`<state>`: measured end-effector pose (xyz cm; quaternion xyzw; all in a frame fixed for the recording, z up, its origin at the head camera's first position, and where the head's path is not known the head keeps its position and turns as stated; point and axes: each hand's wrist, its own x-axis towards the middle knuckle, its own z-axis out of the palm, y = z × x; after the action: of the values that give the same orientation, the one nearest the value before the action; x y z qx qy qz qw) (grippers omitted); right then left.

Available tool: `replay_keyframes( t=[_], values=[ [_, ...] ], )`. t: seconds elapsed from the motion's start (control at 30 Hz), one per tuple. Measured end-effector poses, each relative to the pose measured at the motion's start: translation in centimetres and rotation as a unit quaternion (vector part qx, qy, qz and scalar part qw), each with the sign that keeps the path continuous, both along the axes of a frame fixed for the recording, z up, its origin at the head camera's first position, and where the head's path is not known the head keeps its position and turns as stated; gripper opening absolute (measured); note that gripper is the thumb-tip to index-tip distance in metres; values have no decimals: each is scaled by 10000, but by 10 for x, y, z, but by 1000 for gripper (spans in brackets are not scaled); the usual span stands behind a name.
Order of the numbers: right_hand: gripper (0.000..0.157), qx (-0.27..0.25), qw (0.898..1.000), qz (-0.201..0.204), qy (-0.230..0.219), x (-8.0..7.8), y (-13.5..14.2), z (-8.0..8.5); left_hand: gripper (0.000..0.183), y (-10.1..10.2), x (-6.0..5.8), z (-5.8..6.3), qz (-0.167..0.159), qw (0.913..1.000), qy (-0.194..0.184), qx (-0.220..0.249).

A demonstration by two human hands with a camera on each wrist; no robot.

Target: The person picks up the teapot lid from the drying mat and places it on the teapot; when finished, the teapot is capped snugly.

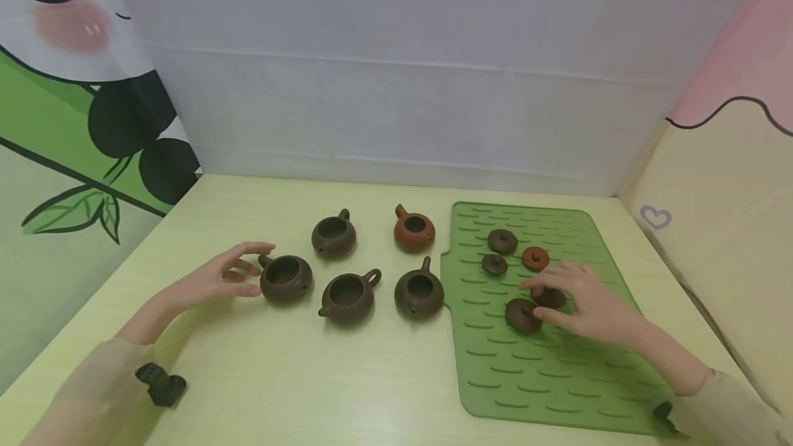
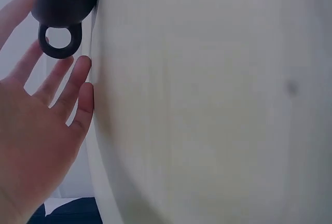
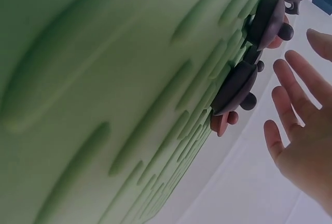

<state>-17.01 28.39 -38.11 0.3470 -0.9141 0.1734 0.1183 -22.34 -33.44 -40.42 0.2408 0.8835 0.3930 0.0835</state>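
Right hand (image 1: 588, 308) spread, fingers loose over dark lid (image 1: 522, 315) on green mat (image 1: 557, 377), nothing gripped; pinch knob squarely, lift straight. Left hand (image 1: 217, 277) open, empty, beside leftmost lidless teapot (image 1: 286, 279); steady pot by body

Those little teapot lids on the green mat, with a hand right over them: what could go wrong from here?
1. The lids lie close together on the green mat; the right hand spread above them could nudge a neighbour while taking one.
2. Four lids are dark and look alike, so one might go on the wrong pot.
3. The left hand is open beside a lidless dark teapot, not gripping it; a bump could slide or tip it.
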Motion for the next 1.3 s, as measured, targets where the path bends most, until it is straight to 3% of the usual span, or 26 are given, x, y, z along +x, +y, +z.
replay_keyframes(
  t=[0.3, 0.73, 1.3],
  values=[
    [39, -74, 9992, 313, -226, -1, 0, -2, 64, -4, -6, -3, -130, 9993, -345, -51],
    [32, 108, 9985, 307, -448, -8, -5, -6, 59, -3, -12, -7, -231, 9970, -744, -43],
    [27, -84, 9971, 705, -283, -18, -13, -2, 54, -3, -15, -6, -319, 9929, -1113, 260]
  ],
)
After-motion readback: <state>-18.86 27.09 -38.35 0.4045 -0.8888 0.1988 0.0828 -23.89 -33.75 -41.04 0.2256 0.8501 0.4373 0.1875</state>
